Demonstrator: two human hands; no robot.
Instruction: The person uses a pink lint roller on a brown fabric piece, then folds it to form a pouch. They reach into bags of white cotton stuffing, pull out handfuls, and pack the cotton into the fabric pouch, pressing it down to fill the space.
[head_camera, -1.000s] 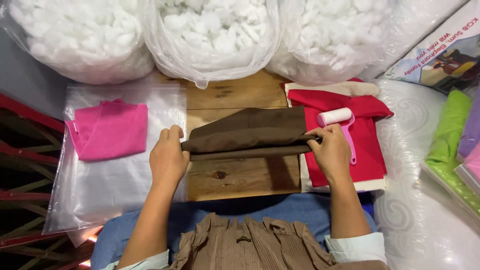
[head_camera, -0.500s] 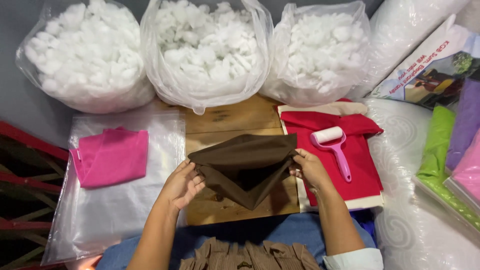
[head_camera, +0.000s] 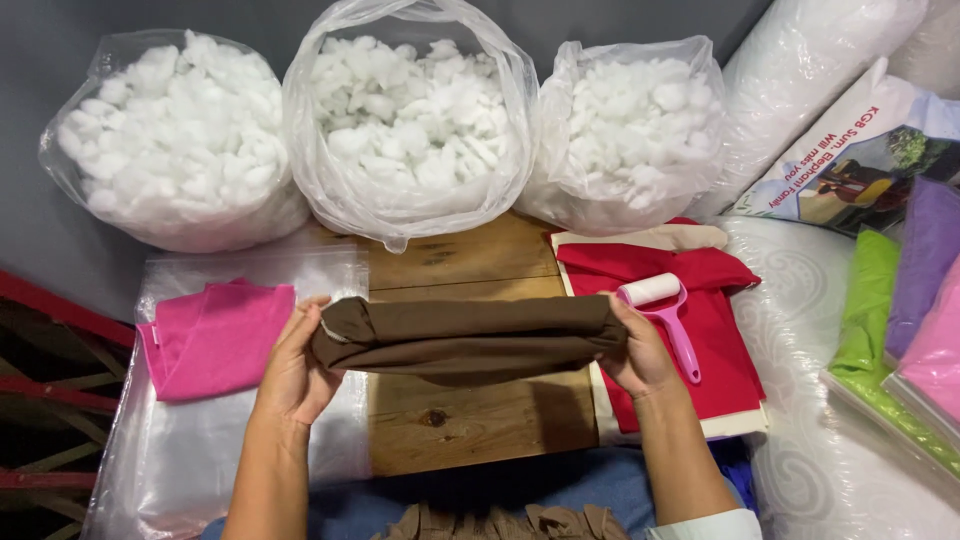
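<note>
Fingers (head_camera: 318, 322) of the left hand (head_camera: 295, 375) curl around the left end of a brown cloth (head_camera: 465, 338), gripping it, while the right hand (head_camera: 638, 352) clamps the right end in the same way, thumb on the near side. Stretched between both hands, the brown cloth hangs as a flattened folded band just above the wooden surface (head_camera: 470, 425), roughly over its middle.

Left of the brown cloth, a clear plastic bag (head_camera: 200, 450) lies flat over the edge of the surface, with a folded pink cloth (head_camera: 215, 338) on it, just beside the left hand. Right of the brown cloth lies a stack of red fabric (head_camera: 725, 350) on a cream layer, and a pink-handled lint roller (head_camera: 668, 315) rests on the red, close to the right hand. Further right sit folded green (head_camera: 868, 300), purple and pink fabrics.

Beyond the brown cloth, along the far edge of the surface, three clear bags of white fluffy stuffing stand side by side: one to the left (head_camera: 175, 140), one in the middle (head_camera: 405, 115) and one to the right (head_camera: 635, 125).
</note>
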